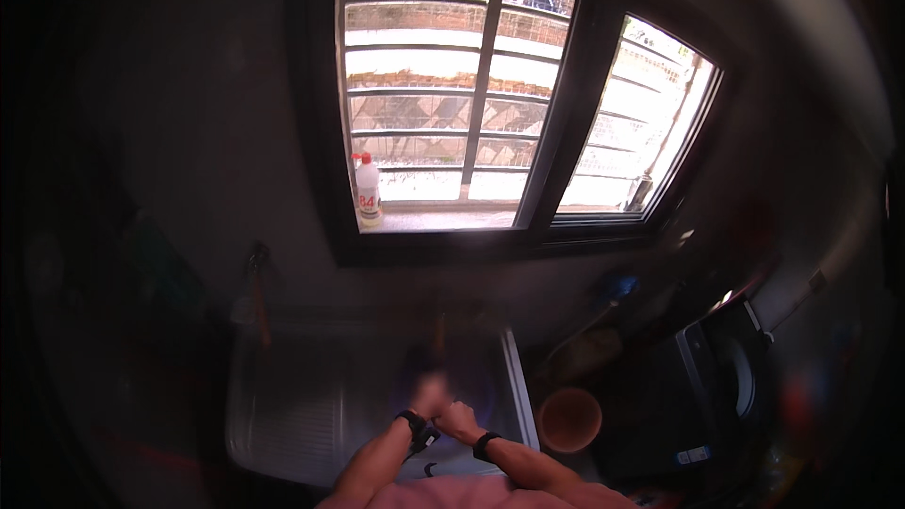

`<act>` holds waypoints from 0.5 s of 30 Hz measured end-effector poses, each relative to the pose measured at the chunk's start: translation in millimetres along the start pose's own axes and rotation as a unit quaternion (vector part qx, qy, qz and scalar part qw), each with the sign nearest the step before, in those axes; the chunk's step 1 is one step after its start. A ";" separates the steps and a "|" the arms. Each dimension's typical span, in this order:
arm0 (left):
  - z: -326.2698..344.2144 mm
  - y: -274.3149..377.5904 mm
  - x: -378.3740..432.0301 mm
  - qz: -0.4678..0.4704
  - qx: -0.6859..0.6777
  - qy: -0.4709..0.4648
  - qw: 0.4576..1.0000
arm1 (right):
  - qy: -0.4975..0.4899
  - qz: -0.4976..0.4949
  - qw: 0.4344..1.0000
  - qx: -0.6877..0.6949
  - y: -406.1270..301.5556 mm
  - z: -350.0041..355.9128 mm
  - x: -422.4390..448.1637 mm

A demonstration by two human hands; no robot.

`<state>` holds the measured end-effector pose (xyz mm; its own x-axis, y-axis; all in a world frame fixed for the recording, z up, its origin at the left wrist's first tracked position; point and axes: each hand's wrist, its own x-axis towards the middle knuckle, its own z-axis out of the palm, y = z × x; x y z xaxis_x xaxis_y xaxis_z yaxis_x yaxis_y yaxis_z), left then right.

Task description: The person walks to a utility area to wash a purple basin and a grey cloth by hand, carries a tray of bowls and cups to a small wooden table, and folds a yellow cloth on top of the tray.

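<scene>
Both of my hands are close together over the right part of a wide sink with a ribbed washboard section (pixel 304 410). My left hand (pixel 431 396) is blurred and reaches a little farther forward. My right hand (pixel 458 421) is beside it with curled fingers, touching or nearly touching it. Each wrist wears a black band. Below the hands is a dark, faintly purple round shape, too dim to name. Whether either hand holds anything cannot be made out.
Beyond the sink is a barred window (pixel 438 113) with a spray bottle (pixel 368 191) on its sill. A reddish-brown round tub (pixel 570 420) stands right of the sink, near a dark washing machine (pixel 679 396). An orange-brown handle (pixel 261 311) hangs at the back left.
</scene>
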<state>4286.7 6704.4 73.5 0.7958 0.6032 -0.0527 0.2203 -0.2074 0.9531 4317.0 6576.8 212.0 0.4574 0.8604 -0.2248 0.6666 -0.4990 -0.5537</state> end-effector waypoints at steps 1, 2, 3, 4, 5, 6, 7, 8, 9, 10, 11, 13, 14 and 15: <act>0.6 1.6 -3.6 -0.050 0.000 0.006 0.999 | 0.007 0.001 1.000 0.015 4.9 5.3 2.5; 1.0 3.1 -1.7 -0.089 -0.023 0.013 0.996 | -0.001 -0.004 1.000 -0.001 10.7 10.0 8.0; 0.7 10.1 0.5 -0.132 -0.052 0.019 0.990 | -0.012 -0.005 1.000 -0.014 16.8 14.9 13.8; -1.8 21.2 2.5 -0.166 -0.095 0.025 0.981 | -0.008 -0.015 1.000 -0.026 22.6 17.0 20.8; -8.4 32.2 2.4 -0.198 -0.143 0.031 0.969 | -0.010 -0.028 0.999 -0.037 23.8 17.1 26.5; -17.0 47.5 3.7 -0.219 -0.195 0.030 0.956 | -0.049 -0.050 0.995 -0.066 21.9 5.1 32.3; -24.8 67.3 6.4 -0.227 -0.244 0.018 0.943 | 0.023 -0.055 0.994 -0.087 20.6 1.7 38.8; -35.6 88.9 6.2 -0.210 -0.283 0.000 0.936 | 0.026 -0.070 0.995 -0.065 10.4 -16.4 40.0; -46.2 116.8 3.6 -0.138 -0.299 -0.052 0.943 | 0.058 -0.057 0.996 -0.020 11.0 -25.2 44.8; -52.4 138.5 2.6 -0.128 -0.344 -0.074 0.927 | 0.108 -0.062 0.992 0.008 9.1 -34.2 45.2; -59.7 169.5 -2.1 -0.079 -0.385 -0.082 0.916 | 0.157 -0.070 0.984 0.044 6.1 -47.9 43.3; -76.6 221.0 -23.1 0.007 -0.345 -0.016 0.938 | 0.207 -0.081 0.974 0.050 -11.8 -79.7 32.2; -81.7 226.5 -33.9 -0.004 -0.346 -0.016 0.938 | 0.192 -0.083 0.976 0.059 -22.7 -92.3 26.1; -88.0 225.6 -41.2 -0.022 -0.314 -0.058 0.947 | 0.178 -0.085 0.978 0.068 -30.7 -100.8 24.2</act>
<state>4254.0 6700.5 316.9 0.8584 0.5042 -0.0943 -0.0949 0.3368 0.9368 4366.8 6602.5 304.4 0.5378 0.8278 0.1596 0.6773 -0.3116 -0.6665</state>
